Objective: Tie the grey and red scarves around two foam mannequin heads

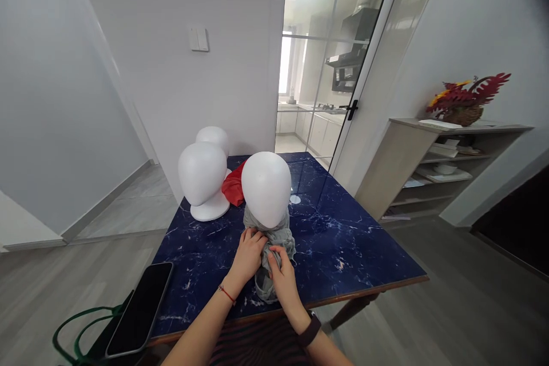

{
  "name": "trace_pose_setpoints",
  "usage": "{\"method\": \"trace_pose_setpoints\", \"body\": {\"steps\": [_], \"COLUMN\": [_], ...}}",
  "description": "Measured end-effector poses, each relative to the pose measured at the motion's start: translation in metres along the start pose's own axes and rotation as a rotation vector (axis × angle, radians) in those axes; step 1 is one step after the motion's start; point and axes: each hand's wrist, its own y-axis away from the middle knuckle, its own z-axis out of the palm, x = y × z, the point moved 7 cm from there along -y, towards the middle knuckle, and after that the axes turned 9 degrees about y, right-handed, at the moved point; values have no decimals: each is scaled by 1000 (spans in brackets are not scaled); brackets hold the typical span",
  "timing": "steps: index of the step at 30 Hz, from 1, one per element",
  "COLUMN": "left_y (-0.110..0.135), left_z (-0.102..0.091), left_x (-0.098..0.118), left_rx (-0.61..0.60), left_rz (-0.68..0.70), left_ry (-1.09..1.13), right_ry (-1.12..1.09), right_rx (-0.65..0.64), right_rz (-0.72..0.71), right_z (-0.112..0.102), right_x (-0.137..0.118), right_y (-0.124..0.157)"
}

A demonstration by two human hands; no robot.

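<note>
A white mannequin head [266, 186] stands upright on the table in front of me. Thin grey cloth, perhaps a scarf [281, 237], is wrapped about its neck and trails down toward the table's front edge. My left hand [250, 251] has its fingers curled onto the cloth just below the head's chin. Slightly lower and to the right, my right hand [279, 269] pinches a bunched part of the same cloth between thumb and fingers. A loose end of the cloth hangs in a loop beneath both hands.
Two more white mannequin heads [202, 174] stand at the back left, beside a red cloth [234, 186]. On the blue marbled table [343, 240], a black tablet or phone [140, 309] lies at the front left corner near green straps [77, 334]. A shelf [429, 177] stands right.
</note>
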Motion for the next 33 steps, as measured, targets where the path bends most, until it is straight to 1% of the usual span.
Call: {"method": "trace_pose_setpoints", "body": {"steps": [3,5,6,7,9,10,11,12,14,16,18,20,21,22,24,25,26,27,28,30,31,33], "left_y": [0,1,2,4,6,7,8,9,11,14,16,17,18,19,25,27,27,26,24,17,15,15], "left_z": [-4,-8,-9,-10,-11,-11,-10,-9,-8,-6,-5,-6,-7,-8,-6,-1,7,16,25,37,39,40], "left_x": [0,1,2,3,4,5,5,6,6,6,7,6,2,-5,-23,-33,-40,-44,-44,-37,-34,-31], "left_rx": [7,7,9,15,28,35,44,54,80,108,153,244,314,398,546,578,570,530,471,368,350,379], "left_rz": [-33,-48,-51,-51,-39,-30,-23,-16,-12,-14,-20,-61,-113,-193,-414,-528,-623,-687,-714,-693,-673,-667], "left_ry": [63,100,107,107,97,90,84,79,83,111,163,244,298,363,526,631,756,903,1062,1339,1425,1469], "right_ry": [-140,-194,-178,-132,23,111,192,261,353,391,400,405,406,405,390,374,354,328,296,209,161,79], "right_rx": [5,-1,10,36,112,129,119,76,-64,-186,-260,-305,-321,-338,-365,-371,-374,-371,-367,-382,-396,-409], "right_rz": [169,210,196,156,14,-72,-156,-224,-304,-342,-368,-395,-404,-402,-362,-329,-294,-259,-219,-114,-54,50], "right_z": [3,4,3,0,-8,-10,-10,-7,1,5,4,2,1,1,0,-1,-1,-2,-2,-2,-1,0], "right_x": [21,26,24,20,6,-2,-10,-15,-20,-22,-26,-32,-35,-37,-37,-35,-33,-30,-27,-19,-15,-10], "right_y": [0,-2,-4,-5,-8,-8,-9,-10,-13,-18,-24,-31,-35,-38,-46,-50,-54,-58,-61,-66,-68,-69]}}
